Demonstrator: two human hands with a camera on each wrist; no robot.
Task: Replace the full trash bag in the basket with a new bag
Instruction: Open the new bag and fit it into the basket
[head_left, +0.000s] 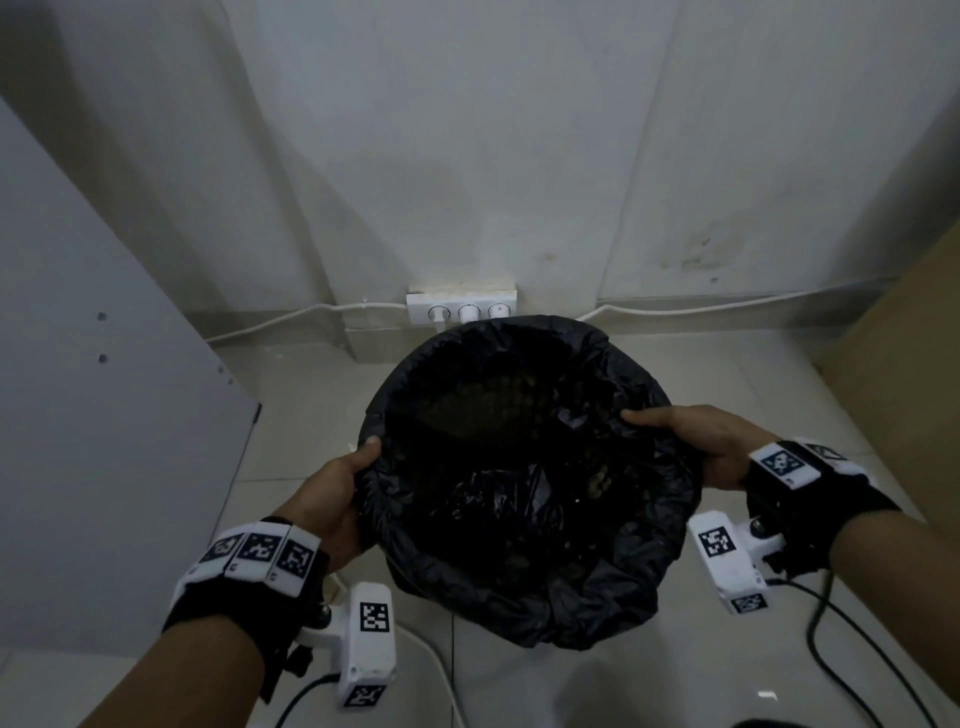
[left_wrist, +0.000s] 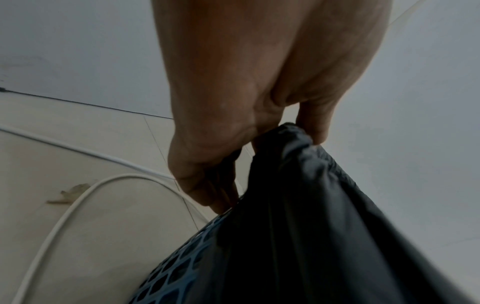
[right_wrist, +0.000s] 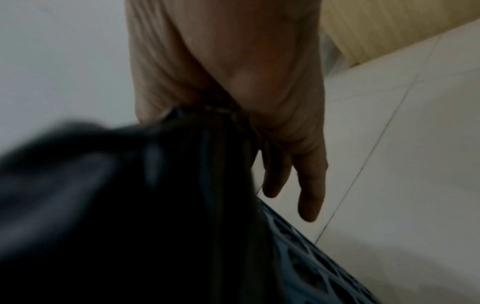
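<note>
A round blue lattice basket (left_wrist: 168, 271) stands on the tiled floor, lined with a black trash bag (head_left: 613, 597) whose edge is folded out over the rim. Crumpled black plastic and a few small bits lie deep inside. My left hand (head_left: 358, 467) grips the bag's edge at the left rim, thumb on top and fingers curled under the fold (left_wrist: 262, 144). My right hand (head_left: 675, 436) holds the right rim the same way, thumb over the plastic; in the right wrist view (right_wrist: 228, 115) two fingers hang straight down outside the basket (right_wrist: 311, 257).
A white socket block (head_left: 461, 306) sits on the wall just behind the basket, white cables running both ways. A grey cabinet panel (head_left: 104, 415) stands at the left, a wooden board (head_left: 909, 338) at the right. Black cables (head_left: 831, 649) and a white cable (left_wrist: 78, 195) trail over the floor.
</note>
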